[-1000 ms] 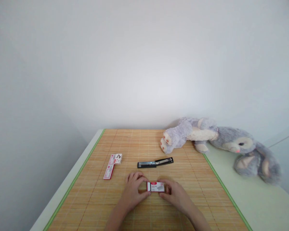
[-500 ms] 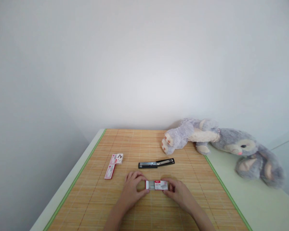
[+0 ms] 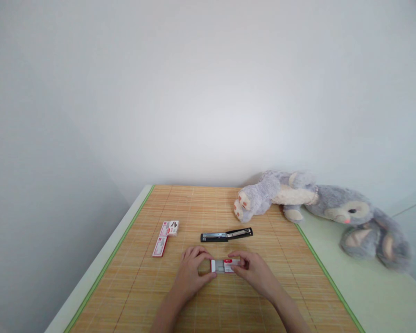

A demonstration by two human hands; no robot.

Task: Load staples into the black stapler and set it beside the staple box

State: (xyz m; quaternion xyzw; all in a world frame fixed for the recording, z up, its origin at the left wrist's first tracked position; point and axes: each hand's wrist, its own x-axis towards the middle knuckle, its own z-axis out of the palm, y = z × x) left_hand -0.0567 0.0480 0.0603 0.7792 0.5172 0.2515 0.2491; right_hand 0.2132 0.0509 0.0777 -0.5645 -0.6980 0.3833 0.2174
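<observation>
A small red-and-white staple box [image 3: 228, 262] lies on the bamboo mat, its left part uncovered with grey contents that look like staples. My left hand [image 3: 191, 270] grips the box's left end between thumb and fingers. Over the printed right half hovers or rests my right hand [image 3: 251, 268], index finger and thumb apart; it covers the box's right end. Just beyond the hands lies a black stapler [image 3: 226, 235], spread flat with its metal channel showing.
Left of the hands, several small red-and-white boxes [image 3: 160, 246] sit together on the bamboo mat [image 3: 190, 203]. A grey plush rabbit [image 3: 291, 194] lies along the back right, reaching over the pale green tabletop [image 3: 370, 286]. A white wall [image 3: 201, 92] stands behind.
My right hand has let go of the box's right end and come up over its printed top, index finger extended. My left hand keeps its grip. The view has shifted slightly.
</observation>
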